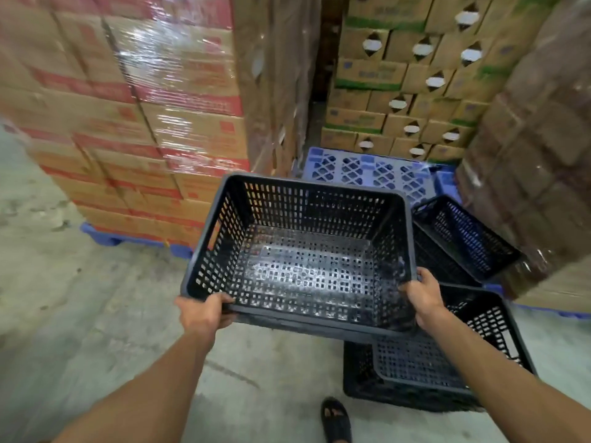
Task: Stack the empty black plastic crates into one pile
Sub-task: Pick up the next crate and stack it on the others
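Observation:
I hold an empty black perforated crate (300,251) in the air, tilted slightly, by its near rim. My left hand (203,313) grips the near left corner and my right hand (423,297) grips the near right corner. Below and to the right, a pile of black crates (425,366) stands on the floor, one nested inside another; my right forearm crosses over it. Another black crate (463,238) sits tilted behind that pile, against the right-hand boxes.
Shrink-wrapped cartons with red bands (134,116) stand on a blue pallet at left. Stacked cardboard boxes (403,84) rise at the back, a bare blue pallet (371,169) in front of them. More wrapped boxes (540,161) tower at right. Concrete floor (80,308); my sandalled foot (335,420) is below.

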